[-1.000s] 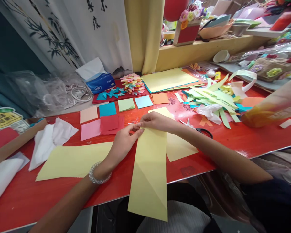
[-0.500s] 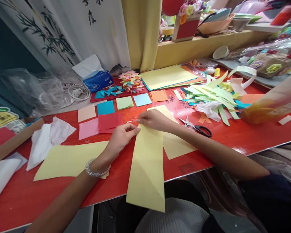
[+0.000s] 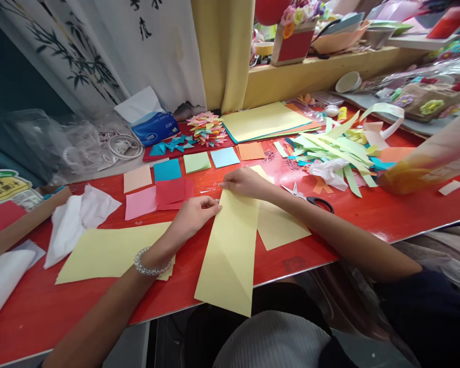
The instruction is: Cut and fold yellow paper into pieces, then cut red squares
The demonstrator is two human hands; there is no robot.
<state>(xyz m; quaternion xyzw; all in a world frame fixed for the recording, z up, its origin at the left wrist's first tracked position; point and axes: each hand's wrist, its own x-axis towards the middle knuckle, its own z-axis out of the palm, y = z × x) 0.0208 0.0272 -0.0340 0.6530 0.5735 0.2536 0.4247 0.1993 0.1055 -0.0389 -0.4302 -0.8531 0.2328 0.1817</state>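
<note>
A long sheet of yellow paper (image 3: 230, 250) hangs tilted over the front edge of the red table, with a slanting crease across it. My left hand (image 3: 197, 217) pinches its left edge near the top between thumb and fingers. At the top end my right hand (image 3: 245, 183) is closed on the same paper, its fingertips partly hidden. Under my right forearm lies another piece of yellow paper (image 3: 281, 225). More yellow sheets (image 3: 99, 253) lie beneath and left of my left wrist. Scissors (image 3: 308, 198) with black handles rest just beyond my right forearm.
Small stacks of coloured paper squares (image 3: 167, 170) lie beyond my hands. Green paper strips (image 3: 337, 151) are heaped at the right, near a tilted plastic bottle (image 3: 433, 153). A blue tissue pack (image 3: 153, 128), folded paper pieces (image 3: 207, 129) and large paper sheets (image 3: 268, 120) sit at the back.
The lower end of the yellow paper has swung up and slightly left. My right hand has shifted slightly right and up; my left hand has barely moved.
</note>
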